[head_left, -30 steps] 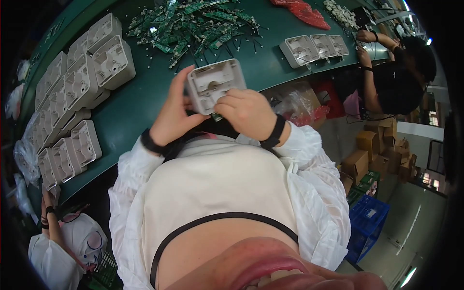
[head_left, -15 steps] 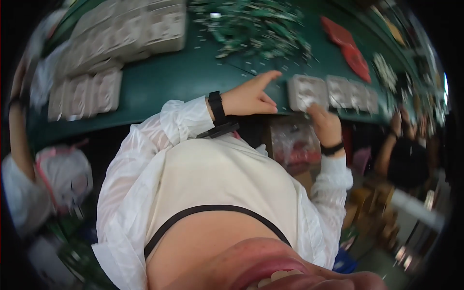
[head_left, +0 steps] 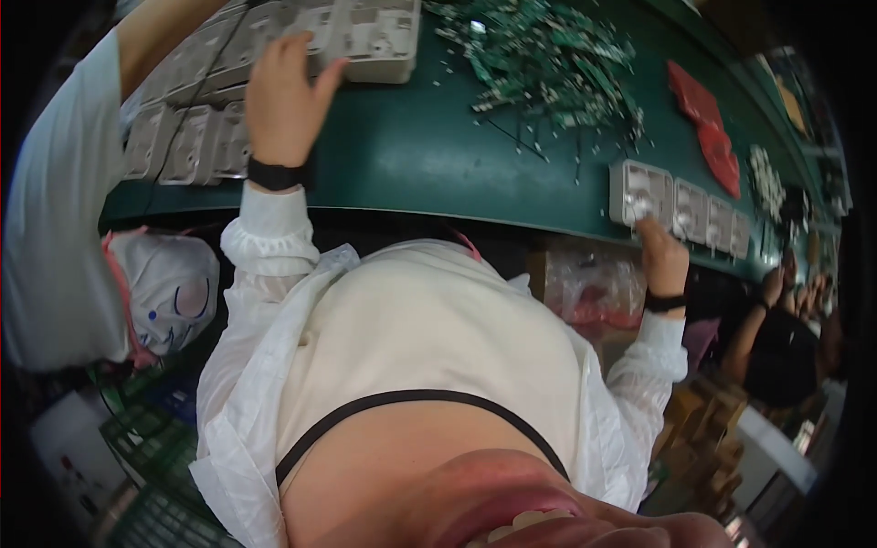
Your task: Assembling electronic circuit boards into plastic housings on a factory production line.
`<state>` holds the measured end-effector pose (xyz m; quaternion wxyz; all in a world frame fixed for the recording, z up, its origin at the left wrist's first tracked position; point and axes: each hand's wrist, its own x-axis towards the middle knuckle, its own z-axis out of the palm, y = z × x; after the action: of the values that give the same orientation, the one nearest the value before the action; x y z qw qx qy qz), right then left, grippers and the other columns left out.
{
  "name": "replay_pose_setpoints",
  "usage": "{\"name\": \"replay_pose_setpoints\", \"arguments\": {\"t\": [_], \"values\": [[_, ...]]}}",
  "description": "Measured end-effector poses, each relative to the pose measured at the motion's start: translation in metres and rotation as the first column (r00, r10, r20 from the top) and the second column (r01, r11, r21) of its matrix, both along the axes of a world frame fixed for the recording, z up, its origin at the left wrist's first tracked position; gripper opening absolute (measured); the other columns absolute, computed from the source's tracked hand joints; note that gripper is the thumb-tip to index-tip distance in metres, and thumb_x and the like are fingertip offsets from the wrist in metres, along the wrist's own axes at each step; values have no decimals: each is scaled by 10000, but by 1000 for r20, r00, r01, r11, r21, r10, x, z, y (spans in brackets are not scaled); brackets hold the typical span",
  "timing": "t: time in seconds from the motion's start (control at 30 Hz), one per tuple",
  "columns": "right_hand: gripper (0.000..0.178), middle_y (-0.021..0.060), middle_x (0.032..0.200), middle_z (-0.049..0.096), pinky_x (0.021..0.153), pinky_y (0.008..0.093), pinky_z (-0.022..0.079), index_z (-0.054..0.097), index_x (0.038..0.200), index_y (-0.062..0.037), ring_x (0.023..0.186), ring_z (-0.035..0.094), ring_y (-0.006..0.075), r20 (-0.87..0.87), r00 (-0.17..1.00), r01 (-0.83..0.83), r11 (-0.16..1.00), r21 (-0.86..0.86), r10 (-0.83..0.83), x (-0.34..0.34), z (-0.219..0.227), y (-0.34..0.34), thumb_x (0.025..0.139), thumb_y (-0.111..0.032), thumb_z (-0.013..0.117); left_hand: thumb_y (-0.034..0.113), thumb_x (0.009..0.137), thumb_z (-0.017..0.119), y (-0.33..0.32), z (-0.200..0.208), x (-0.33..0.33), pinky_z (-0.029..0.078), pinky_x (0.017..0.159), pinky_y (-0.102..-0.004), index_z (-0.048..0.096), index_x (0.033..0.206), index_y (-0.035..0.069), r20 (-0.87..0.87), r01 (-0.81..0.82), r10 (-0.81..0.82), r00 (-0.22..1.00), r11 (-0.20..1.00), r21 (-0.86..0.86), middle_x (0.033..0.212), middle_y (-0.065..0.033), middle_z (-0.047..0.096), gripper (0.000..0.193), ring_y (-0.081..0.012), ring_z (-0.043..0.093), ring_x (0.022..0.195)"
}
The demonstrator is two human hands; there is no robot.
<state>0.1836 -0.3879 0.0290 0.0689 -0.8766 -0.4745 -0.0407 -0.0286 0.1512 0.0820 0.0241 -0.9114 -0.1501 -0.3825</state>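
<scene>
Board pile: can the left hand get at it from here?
Probably yes: the left hand looks open and unladen, and the table beside the housings leaves a way to the board pile.

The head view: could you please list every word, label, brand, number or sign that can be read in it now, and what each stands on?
None can be read.
Green circuit boards: any markings are too small and blurred.
Pale grey housings: no legible text.
White fabric with pink trim: blue lines and a pink patch, no legible words.
</scene>
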Motion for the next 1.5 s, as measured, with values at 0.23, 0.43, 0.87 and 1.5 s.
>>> {"name": "replay_pose_setpoints", "arguments": {"t": [0.23, 0.43, 0.87, 1.5], "values": [[270, 146, 1155, 735, 759, 395, 585, 698, 1198, -68, 920, 737, 327, 133, 976, 153, 975, 160, -174, -19, 7, 20, 939, -20, 639, 333, 905, 768, 21, -13, -3, 562, 782, -423, 750, 1108, 91, -121, -85, 76, 990, 994, -75, 1073, -93, 713, 317, -326, 698, 944], [269, 78, 974, 735, 704, 254, 529, 708, 1225, -53, 763, 656, 135, -215, 941, 336, 774, 537, -260, -55, -1, 101, 959, -93, 719, 187, 891, 787, 7, -13, -20, 556, 736, -367, 773, 1028, 68, 45, 28, -20, 999, 981, -190, 995, -78, 724, 182, -272, 703, 857], [323, 6, 780, 632, 502, 204, 321, 646, 1226, 14, 560, 460, 69, -886, 368, 779, 426, 460, 283, -36, 12, 203, 1073, -261, 574, 14, 776, 826, -62, -31, -87, 524, 732, -357, 754, 988, 34, -13, 560, -647, 762, 670, -487, 984, -72, 698, 225, -261, 646, 840], [165, 42, 1078, 628, 778, 281, 502, 644, 1197, -51, 928, 590, 152, -427, -212, 906, 341, 251, 879, -79, -49, 205, 1036, -75, 618, 218, 673, 943, -69, -90, -78, 415, 1110, -467, 538, 1438, 112, -18, 322, -416, 909, 731, -602, 1427, -164, 535, 872, -397, 503, 1299]]}}
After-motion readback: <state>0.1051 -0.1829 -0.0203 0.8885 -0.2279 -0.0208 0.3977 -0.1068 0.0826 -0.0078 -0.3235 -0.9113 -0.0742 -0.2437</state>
